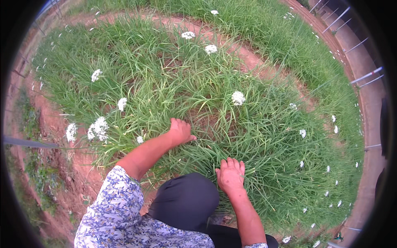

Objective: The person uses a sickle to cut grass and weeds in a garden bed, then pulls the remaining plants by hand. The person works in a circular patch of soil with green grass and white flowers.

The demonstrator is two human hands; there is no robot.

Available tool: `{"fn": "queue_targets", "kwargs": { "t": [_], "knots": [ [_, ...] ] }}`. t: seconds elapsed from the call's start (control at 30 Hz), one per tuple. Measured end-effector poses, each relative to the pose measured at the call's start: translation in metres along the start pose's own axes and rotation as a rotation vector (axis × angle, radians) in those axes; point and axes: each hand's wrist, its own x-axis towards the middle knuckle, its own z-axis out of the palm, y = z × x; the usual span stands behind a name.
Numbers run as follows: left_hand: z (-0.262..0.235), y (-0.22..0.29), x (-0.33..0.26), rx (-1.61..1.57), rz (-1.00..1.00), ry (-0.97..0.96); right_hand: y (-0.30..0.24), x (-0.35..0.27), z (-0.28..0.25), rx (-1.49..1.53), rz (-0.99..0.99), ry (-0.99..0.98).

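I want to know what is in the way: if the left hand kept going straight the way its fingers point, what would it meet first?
The left hand points up and away into the grass. It would likely first meet the green blades just beyond its fingertips, then the bare patch of reddish soil; depth is hard to judge.

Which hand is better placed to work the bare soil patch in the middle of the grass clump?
Probably the left hand: it reaches deep into the green blades, right at the edge of the bare soil patch. The right hand rests on grass nearer the dark-clothed knee.
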Motion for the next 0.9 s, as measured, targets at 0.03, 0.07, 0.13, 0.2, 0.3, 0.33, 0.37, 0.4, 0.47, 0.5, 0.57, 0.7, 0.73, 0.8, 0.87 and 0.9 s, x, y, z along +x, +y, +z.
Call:
{"fn": "queue_targets", "kwargs": {
  "t": [0.03, 0.07, 0.13, 0.2, 0.3, 0.33, 0.37, 0.4, 0.47, 0.5, 0.57, 0.7, 0.73, 0.8, 0.87, 0.9],
  "knots": [
    [-0.004, -0.001, 0.003, -0.009, 0.009, 0.004, 0.0, -0.001, -0.002, 0.005, 0.0, 0.002],
    [-0.009, 0.0, 0.006, -0.027, 0.028, 0.026, 0.0, -0.002, -0.005, 0.011, 0.001, 0.004],
    [-0.024, 0.006, 0.009, -0.06, 0.063, 0.073, 0.001, -0.005, -0.009, 0.021, -0.013, 0.021],
    [-0.037, 0.017, 0.013, -0.005, 0.097, 0.118, 0.003, -0.007, -0.011, 0.03, -0.042, 0.05],
    [-0.068, 0.035, 0.016, 0.051, 0.158, 0.105, -0.001, -0.013, -0.027, 0.1, -0.108, 0.102],
    [-0.081, 0.041, 0.014, 0.034, 0.191, 0.065, -0.001, -0.017, -0.037, 0.124, -0.169, 0.114],
    [-0.091, 0.044, 0.013, 0.017, 0.22, 0.024, -0.002, -0.023, -0.049, 0.151, -0.231, 0.125],
    [-0.104, 0.048, 0.009, 0.004, 0.254, -0.019, -0.003, -0.032, -0.064, 0.18, -0.289, 0.138],
    [-0.126, 0.06, 0.003, 0.124, 0.377, -0.13, 0.005, -0.057, -0.095, 0.299, -0.364, 0.082],
    [-0.13, 0.061, 0.004, 0.166, 0.418, -0.163, 0.011, -0.072, -0.107, 0.36, -0.386, 0.043],
    [-0.157, 0.071, -0.003, 0.194, 0.531, -0.145, 0.041, -0.109, -0.13, 0.498, -0.329, -0.15],
    [-0.186, 0.07, 0.006, 0.136, 0.524, -0.129, 0.096, -0.175, -0.165, 0.636, 0.011, -0.493],
    [-0.187, 0.08, -0.003, 0.275, 0.59, -0.202, 0.112, -0.192, -0.165, 0.72, 0.09, -0.454],
    [-0.182, 0.114, -0.033, 0.558, 0.733, -0.348, 0.144, -0.227, -0.159, 0.885, 0.265, -0.372],
    [-0.177, 0.134, -0.068, 0.571, 0.906, -0.471, 0.172, -0.256, -0.138, 1.081, 0.485, -0.201],
    [-0.179, 0.147, -0.085, 0.502, 0.948, -0.491, 0.182, -0.261, -0.127, 1.172, 0.594, -0.102]
  ]
}}
